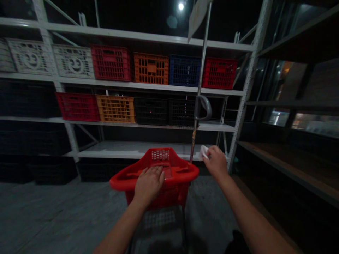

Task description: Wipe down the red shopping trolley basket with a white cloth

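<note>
A red plastic shopping cart (124, 184) stands in front of me, with a basket and a wide rounded rim. My left hand (149, 181) grips the near handle bar of the cart from above, its fingers over the bar. To the right of the cart, my right hand (216, 160) is raised and closed, pinching a crumpled white cloth or tissue (203, 152). A metal pole (202, 70) rises at the cart's right side, bearing a grey looped handle (206, 107) and a pale sign board (197, 19). My right fingers are apart from the pole.
Behind the cart, a white metal rack (159, 86) carries plastic crates, among them an orange crate (151, 68), a blue crate (184, 70) and a yellow crate (116, 108). Dark shelving (286, 165) runs along the right. Grey floor (53, 215) shows at left.
</note>
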`<state>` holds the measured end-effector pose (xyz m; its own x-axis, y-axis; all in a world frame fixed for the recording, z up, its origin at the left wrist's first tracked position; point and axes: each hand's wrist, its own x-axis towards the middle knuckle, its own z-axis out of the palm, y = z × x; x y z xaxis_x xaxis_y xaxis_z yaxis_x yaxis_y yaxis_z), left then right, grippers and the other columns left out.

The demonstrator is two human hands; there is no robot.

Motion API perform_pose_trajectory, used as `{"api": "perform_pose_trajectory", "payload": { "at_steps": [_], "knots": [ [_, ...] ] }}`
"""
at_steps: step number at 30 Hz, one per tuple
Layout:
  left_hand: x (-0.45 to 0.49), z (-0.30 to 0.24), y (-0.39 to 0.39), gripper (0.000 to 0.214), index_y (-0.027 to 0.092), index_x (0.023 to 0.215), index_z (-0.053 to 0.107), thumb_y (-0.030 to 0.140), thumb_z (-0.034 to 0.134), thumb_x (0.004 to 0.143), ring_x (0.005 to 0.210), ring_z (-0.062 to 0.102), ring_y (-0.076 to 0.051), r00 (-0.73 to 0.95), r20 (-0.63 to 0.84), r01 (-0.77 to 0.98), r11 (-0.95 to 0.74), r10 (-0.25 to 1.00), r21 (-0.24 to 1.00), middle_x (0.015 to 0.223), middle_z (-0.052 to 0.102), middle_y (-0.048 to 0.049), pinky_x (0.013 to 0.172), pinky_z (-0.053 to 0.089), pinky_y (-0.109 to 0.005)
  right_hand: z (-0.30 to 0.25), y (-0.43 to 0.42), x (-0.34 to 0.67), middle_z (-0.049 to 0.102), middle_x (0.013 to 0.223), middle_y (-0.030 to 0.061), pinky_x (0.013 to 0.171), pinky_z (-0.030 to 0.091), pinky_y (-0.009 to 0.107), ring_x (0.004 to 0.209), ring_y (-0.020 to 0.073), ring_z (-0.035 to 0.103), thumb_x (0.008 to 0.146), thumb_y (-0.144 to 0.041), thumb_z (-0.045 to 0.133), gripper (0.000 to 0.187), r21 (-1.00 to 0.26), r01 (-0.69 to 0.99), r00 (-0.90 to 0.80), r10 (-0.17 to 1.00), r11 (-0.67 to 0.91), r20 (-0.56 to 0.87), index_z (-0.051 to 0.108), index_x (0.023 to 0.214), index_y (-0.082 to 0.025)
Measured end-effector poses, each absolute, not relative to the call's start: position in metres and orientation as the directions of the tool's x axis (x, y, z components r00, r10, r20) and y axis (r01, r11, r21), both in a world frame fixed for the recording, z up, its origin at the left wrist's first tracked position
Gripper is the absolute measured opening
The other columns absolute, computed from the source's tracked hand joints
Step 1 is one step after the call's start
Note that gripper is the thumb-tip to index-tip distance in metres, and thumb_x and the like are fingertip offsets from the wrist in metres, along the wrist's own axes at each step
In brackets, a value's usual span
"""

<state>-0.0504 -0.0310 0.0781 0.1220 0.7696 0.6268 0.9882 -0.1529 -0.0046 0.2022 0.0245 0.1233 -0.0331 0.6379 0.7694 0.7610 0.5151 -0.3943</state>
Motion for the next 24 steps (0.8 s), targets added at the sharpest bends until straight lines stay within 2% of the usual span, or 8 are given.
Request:
{"api": "perform_pose_trajectory", "payload": {
  "at_steps": [1,3,5,8,11,15,19,24],
  "knots": [
    [-0.050,0.078,-0.031,0.041,0.021,0.108,0.057,0.036,0.026,0.087,0.102,0.055,-0.019,0.123,0.632,0.988,-0.153,0.765,-0.008,0.110,0.062,-0.0052,0.094,0.035,-0.037,0.121,0.020,0.198,0.057,0.087,0.0069,0.073,0.040,0.029,0.083,0.0187,0.052,0.069,-0.019,0.056,0.003,-0.319,0.795,-0.067,0.597,0.516,0.799,0.055,0.069,-0.016],
    [-0.048,0.079,-0.031,0.040,0.021,0.108,0.058,0.036,0.027,0.087,0.101,0.055,-0.019,0.125,0.640,0.988,-0.151,0.758,-0.014,0.109,0.062,-0.0051,0.093,0.035,-0.037,0.108,0.010,0.181,0.058,0.090,0.0069,0.075,0.041,0.028,0.084,0.0179,0.053,0.069,-0.015,0.055,0.006,-0.219,0.770,-0.249,0.597,0.600,0.762,0.056,0.075,-0.017],
    [-0.047,0.080,-0.030,0.039,0.020,0.107,0.058,0.036,0.028,0.086,0.100,0.056,-0.020,0.130,0.644,0.988,-0.153,0.754,-0.021,0.109,0.063,-0.0054,0.093,0.036,-0.038,0.089,0.000,0.159,0.061,0.090,0.0062,0.077,0.042,0.028,0.086,0.0176,0.055,0.071,-0.014,0.055,0.008,-0.195,0.691,-0.411,0.599,0.696,0.687,0.057,0.079,-0.017],
    [-0.049,0.079,-0.029,0.038,0.020,0.106,0.059,0.035,0.030,0.085,0.098,0.057,-0.020,0.146,0.648,0.986,-0.166,0.748,-0.031,0.107,0.063,-0.0058,0.092,0.037,-0.038,0.064,-0.012,0.125,0.062,0.103,0.0083,0.086,0.041,0.031,0.096,0.0189,0.055,0.074,-0.014,0.054,0.011,-0.201,0.628,-0.470,0.572,0.752,0.672,0.059,0.083,-0.016],
    [-0.052,0.078,-0.028,0.039,0.019,0.106,0.059,0.036,0.031,0.085,0.099,0.057,-0.020,0.157,0.651,0.984,-0.174,0.743,-0.039,0.108,0.063,-0.0060,0.091,0.037,-0.037,0.055,-0.019,0.108,0.056,0.118,0.0097,0.092,0.040,0.034,0.104,0.0195,0.053,0.077,-0.010,0.049,0.024,-0.175,0.613,-0.488,0.543,0.771,0.683,0.060,0.097,-0.015],
    [-0.057,0.078,-0.027,0.040,0.021,0.109,0.058,0.037,0.029,0.085,0.101,0.056,-0.020,0.155,0.635,0.986,-0.161,0.757,-0.050,0.111,0.062,-0.0052,0.091,0.037,-0.036,0.054,-0.016,0.130,0.059,0.114,0.0082,0.092,0.041,0.033,0.104,0.0186,0.053,0.079,-0.008,0.044,0.036,-0.156,0.606,-0.474,0.511,0.780,0.717,0.055,0.113,-0.016],
    [-0.058,0.079,-0.025,0.041,0.021,0.109,0.057,0.038,0.028,0.086,0.101,0.055,-0.020,0.159,0.613,0.986,-0.156,0.774,-0.059,0.111,0.062,-0.0046,0.092,0.037,-0.036,0.049,0.001,0.180,0.062,0.109,0.0052,0.087,0.043,0.031,0.099,0.0171,0.055,0.078,-0.005,0.042,0.036,-0.217,0.632,-0.387,0.546,0.744,0.743,0.058,0.106,-0.019],
    [-0.053,0.079,-0.023,0.041,0.020,0.109,0.058,0.037,0.029,0.085,0.101,0.056,-0.021,0.155,0.621,0.987,-0.145,0.768,-0.068,0.110,0.062,-0.0056,0.091,0.038,-0.037,0.039,0.013,0.199,0.063,0.097,0.0068,0.081,0.045,0.033,0.088,0.0189,0.056,0.073,-0.005,0.044,0.029,-0.380,0.693,-0.108,0.609,0.612,0.786,0.060,0.094,-0.017]
  ]
}}
